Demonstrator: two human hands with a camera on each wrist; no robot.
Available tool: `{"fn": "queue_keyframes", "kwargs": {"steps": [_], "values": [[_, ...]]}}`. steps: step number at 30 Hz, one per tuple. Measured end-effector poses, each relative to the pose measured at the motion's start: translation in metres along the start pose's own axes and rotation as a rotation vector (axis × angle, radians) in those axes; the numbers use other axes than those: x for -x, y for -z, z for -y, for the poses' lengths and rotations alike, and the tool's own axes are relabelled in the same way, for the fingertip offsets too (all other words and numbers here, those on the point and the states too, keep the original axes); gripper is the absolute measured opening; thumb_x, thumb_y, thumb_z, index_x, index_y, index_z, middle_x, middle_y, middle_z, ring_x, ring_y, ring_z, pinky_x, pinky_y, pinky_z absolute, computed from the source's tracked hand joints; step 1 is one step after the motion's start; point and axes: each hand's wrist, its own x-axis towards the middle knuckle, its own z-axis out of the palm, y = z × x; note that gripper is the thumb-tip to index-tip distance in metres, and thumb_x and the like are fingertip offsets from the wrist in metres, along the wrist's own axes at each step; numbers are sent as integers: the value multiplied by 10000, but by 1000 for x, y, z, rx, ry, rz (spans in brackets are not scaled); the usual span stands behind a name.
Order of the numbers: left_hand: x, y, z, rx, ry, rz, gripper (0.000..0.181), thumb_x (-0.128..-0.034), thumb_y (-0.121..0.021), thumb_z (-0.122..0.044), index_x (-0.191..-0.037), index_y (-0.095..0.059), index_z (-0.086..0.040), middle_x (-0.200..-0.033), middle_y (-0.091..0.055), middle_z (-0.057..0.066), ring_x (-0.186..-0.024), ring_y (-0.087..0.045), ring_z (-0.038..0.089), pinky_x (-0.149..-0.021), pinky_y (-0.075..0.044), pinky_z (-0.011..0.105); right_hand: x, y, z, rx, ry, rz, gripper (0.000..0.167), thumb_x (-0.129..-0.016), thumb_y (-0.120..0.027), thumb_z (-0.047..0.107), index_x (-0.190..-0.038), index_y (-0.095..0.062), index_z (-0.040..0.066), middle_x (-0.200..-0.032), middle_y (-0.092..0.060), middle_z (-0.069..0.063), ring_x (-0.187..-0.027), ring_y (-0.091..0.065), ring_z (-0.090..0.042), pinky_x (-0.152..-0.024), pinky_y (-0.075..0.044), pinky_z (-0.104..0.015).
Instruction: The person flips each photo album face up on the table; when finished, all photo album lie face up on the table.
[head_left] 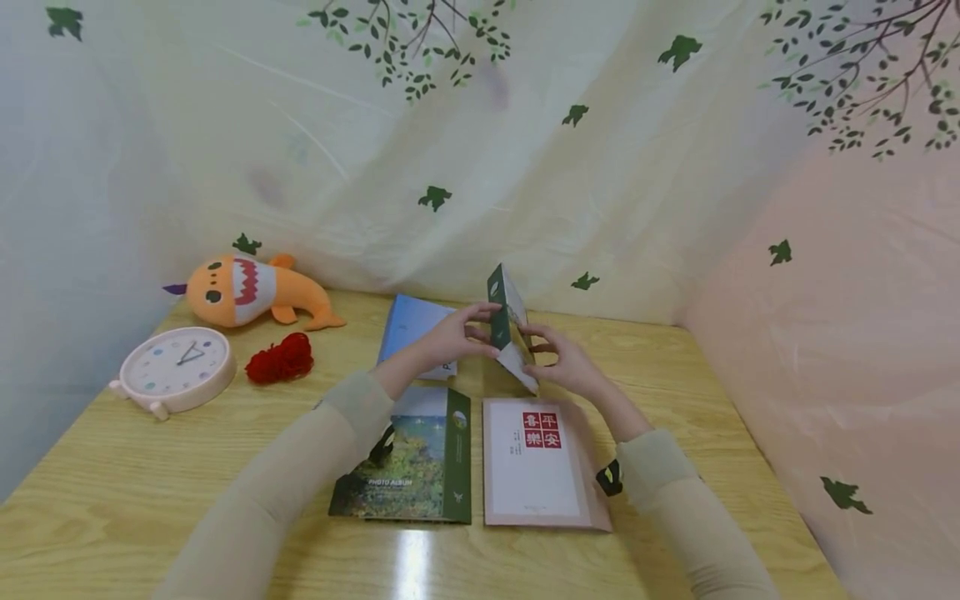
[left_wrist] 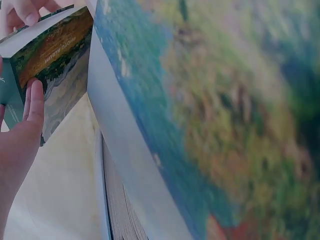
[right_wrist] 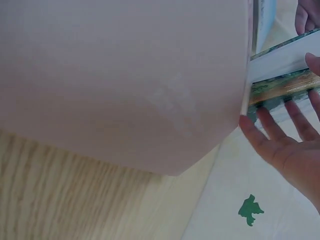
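A photo album (head_left: pixel 498 321) with a dark green spine stands tilted on edge, partly spread, at the back of the table. From its left, my left hand (head_left: pixel 452 337) grips the spine side; my right hand (head_left: pixel 566 360) holds the opposite side, thumb and fingers at the edges. The left wrist view shows the album's landscape cover (left_wrist: pixel 62 52) with the left fingers (left_wrist: pixel 36 100) against it. In the right wrist view, the right fingers (right_wrist: pixel 270 122) spread along the cover. Nearer me lie another photo album (head_left: pixel 412 462) and a white-and-pink album (head_left: pixel 531 475) with red characters.
A blue book (head_left: pixel 412 321) lies behind the left forearm, partly hidden. Farther left are an orange plush shark (head_left: pixel 255 287), a red yarn bundle (head_left: pixel 280 358) and a round white clock (head_left: pixel 177 367). A leaf-print curtain (head_left: pixel 480 167) closes off the table's back.
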Motion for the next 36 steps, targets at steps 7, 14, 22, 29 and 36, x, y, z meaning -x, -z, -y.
{"fn": "queue_keyframes", "kwargs": {"steps": [7,14,22,29,36], "values": [[3,5,2,0,70,-4,753,-824,-737,-323,-1458,-331,-315,-1438,-411,103,-1194,-546,249,-949,-476,425,-7,-5,-40,89,-16,-6,620,-854,-705,151,-1387,-423,3,-1390,-447,-219,-1236,-450,-405,-1018,-385,-541],[4,3,6,55,97,24,799,-825,-731,-343,-1478,-271,-332,-1452,-386,141,-1229,-514,280,-919,-496,459,-3,-4,-54,61,-109,30,648,-853,-711,246,-1416,-416,118,-1457,-375,-162,-1211,-480,-403,-973,-439,-510],[2,4,9,35,104,50,859,-833,-730,-313,-1506,-197,-333,-1459,-362,184,-1176,-551,305,-892,-512,450,0,0,-60,63,-182,51,635,-860,-698,320,-1418,-422,197,-1490,-318,-153,-1196,-495,-433,-938,-462,-521],[4,4,11,2,92,95,873,-845,-719,-295,-1513,-159,-327,-1482,-336,187,-1210,-529,305,-943,-483,431,4,4,-63,94,-188,68,594,-870,-685,324,-1399,-447,195,-1490,-329,-147,-1210,-492,-417,-954,-445,-536],[4,2,15,-73,74,134,854,-858,-693,-350,-1519,-152,-314,-1556,-194,116,-1269,-462,347,-975,-451,457,5,6,-67,151,-156,67,555,-880,-679,288,-1377,-471,156,-1468,-362,-157,-1183,-512,-417,-922,-483,-494]]}}
